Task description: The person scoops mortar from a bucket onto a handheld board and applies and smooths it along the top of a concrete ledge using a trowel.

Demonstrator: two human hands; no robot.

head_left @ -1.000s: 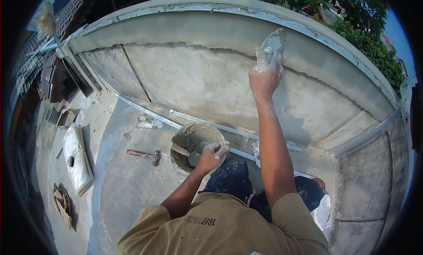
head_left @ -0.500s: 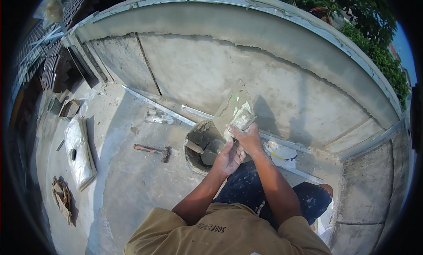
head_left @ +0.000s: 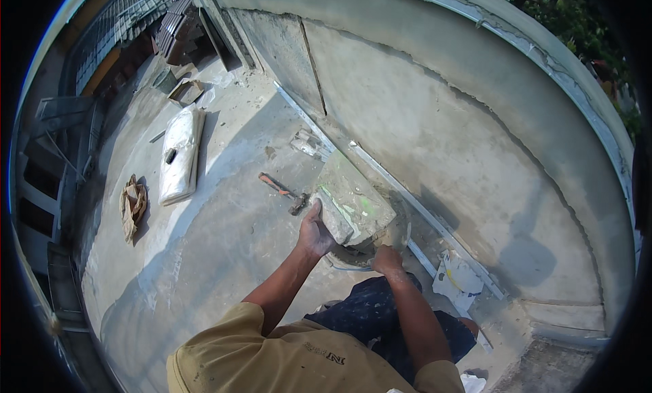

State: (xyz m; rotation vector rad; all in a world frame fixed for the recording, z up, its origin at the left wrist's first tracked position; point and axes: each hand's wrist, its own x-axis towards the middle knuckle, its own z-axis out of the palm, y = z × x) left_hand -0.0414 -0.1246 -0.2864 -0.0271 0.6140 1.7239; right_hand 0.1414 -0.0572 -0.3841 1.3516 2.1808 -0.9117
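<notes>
My left hand (head_left: 315, 234) grips a mortar-smeared plastering hawk (head_left: 360, 193) by its thick, crusted grey handle. The thin, greenish board is tilted over a round bucket (head_left: 348, 263) and hides much of it. My right hand (head_left: 388, 259) is closed at the bucket's near right side, below the hawk's lower edge. What its fingers hold is hidden. A hammer (head_left: 275, 184) with an orange-and-dark handle lies on the floor to the left of the hawk.
A long metal strip (head_left: 394, 179) lies along the base of the plastered wall (head_left: 435, 115). A stained white sheet (head_left: 456, 281) rests right of my knees. Farther left are a plastic-wrapped bundle (head_left: 180, 159), crumpled brown paper (head_left: 133, 208) and an open cardboard box (head_left: 186, 92).
The hawk has passed from my right hand to my left and swung leftward over the bucket. My right hand has dropped to the bucket's side. The view has turned left.
</notes>
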